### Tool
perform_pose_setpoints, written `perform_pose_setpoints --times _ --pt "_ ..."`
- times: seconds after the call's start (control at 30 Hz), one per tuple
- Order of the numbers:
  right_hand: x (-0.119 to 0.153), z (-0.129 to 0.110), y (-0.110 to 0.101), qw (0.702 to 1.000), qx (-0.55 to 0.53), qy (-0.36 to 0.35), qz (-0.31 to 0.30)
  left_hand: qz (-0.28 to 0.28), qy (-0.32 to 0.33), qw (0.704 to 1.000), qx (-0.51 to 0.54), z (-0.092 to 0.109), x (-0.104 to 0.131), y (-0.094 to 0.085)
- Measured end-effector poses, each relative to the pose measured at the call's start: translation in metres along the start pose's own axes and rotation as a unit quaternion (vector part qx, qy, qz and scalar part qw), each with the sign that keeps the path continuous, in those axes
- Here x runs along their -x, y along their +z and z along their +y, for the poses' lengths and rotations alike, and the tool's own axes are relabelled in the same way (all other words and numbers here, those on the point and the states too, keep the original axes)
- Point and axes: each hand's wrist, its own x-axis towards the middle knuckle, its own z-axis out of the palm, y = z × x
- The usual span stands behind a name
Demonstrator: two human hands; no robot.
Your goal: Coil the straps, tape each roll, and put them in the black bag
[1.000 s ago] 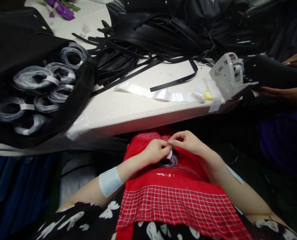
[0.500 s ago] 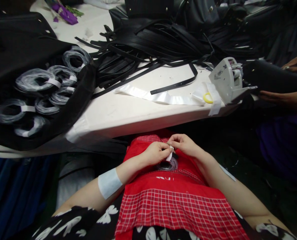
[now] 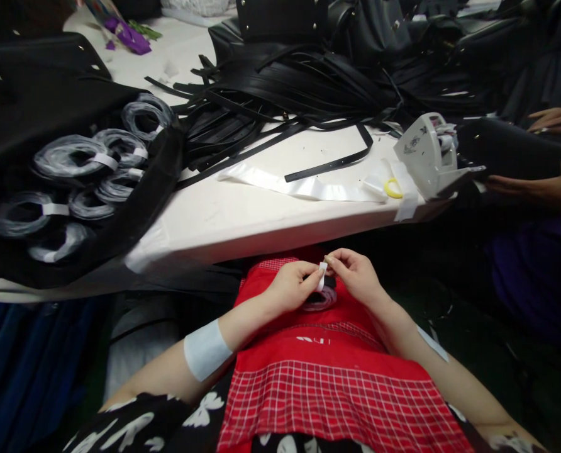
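My left hand is closed, its thumb and fingers pinching a short white strip of tape or paper. The strip stands upright at the edge of a coil of thin clear cord, which rests over my lap on the red apron. Close by on the right, my right hand has thumb and forefinger pinched together at the strip's top edge. What lies between those fingertips is too small to make out. Both hands partly cover the coil.
Several banded coils lie in a black bag on the white table. Black straps are heaped behind. A tape dispenser and yellow ring stand right, near another person's hand.
My right fingertips have shifted slightly right and up, a little apart from my left hand. The white strip has turned more upright, and the coil sits slightly higher in view.
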Motion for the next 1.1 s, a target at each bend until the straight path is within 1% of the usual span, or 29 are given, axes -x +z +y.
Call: perform_pose_setpoints --times 0.1,0.17,0.27,0.37,0.47,0.6,0.7,0.77,0.87,0.93,1.0,1.1 --pt "-0.004 -0.005 -0.004 0.999 -0.025 0.020 -0.004 0.018 0.019 1.000 0.005 0.003 -0.004 -0.001" --pt "-0.005 -0.007 -0.007 0.999 -0.018 0.037 -0.033 0.019 0.023 0.999 0.014 0.005 -0.006 -0.002" --pt "-0.004 -0.007 -0.012 0.996 0.005 0.031 -0.078 0.029 0.023 0.999 0.023 0.008 -0.005 -0.002" --pt "-0.003 -0.007 -0.014 0.993 -0.017 0.041 -0.105 0.046 0.013 0.998 0.033 0.009 -0.003 -0.003" --pt "-0.002 -0.009 -0.016 0.986 -0.056 0.073 -0.139 0.024 0.002 0.999 0.048 0.007 -0.001 -0.003" --pt "-0.003 -0.013 -0.020 0.976 -0.032 0.094 -0.194 -0.011 -0.022 0.995 0.094 0.000 -0.004 -0.002" --pt "-0.002 -0.010 -0.021 0.980 0.017 0.063 -0.187 -0.029 -0.050 0.991 0.117 -0.004 -0.006 -0.002" --pt "-0.001 -0.005 -0.021 0.985 0.050 0.035 -0.160 -0.031 -0.040 0.995 0.086 -0.005 -0.005 -0.002" --pt "0.001 0.001 -0.019 0.989 0.082 0.011 -0.126 -0.038 -0.012 0.999 0.009 -0.004 -0.002 -0.002" --pt "0.002 0.000 -0.019 0.988 0.104 -0.012 -0.117 -0.057 -0.028 0.998 -0.008 -0.005 -0.001 -0.002" --pt "0.005 -0.004 -0.018 0.979 0.154 -0.067 -0.116 -0.077 -0.059 0.995 0.003 -0.005 -0.001 -0.004" --pt "0.010 -0.011 -0.016 0.942 0.259 -0.183 -0.114 -0.117 -0.078 0.989 0.034 -0.004 -0.003 -0.008"
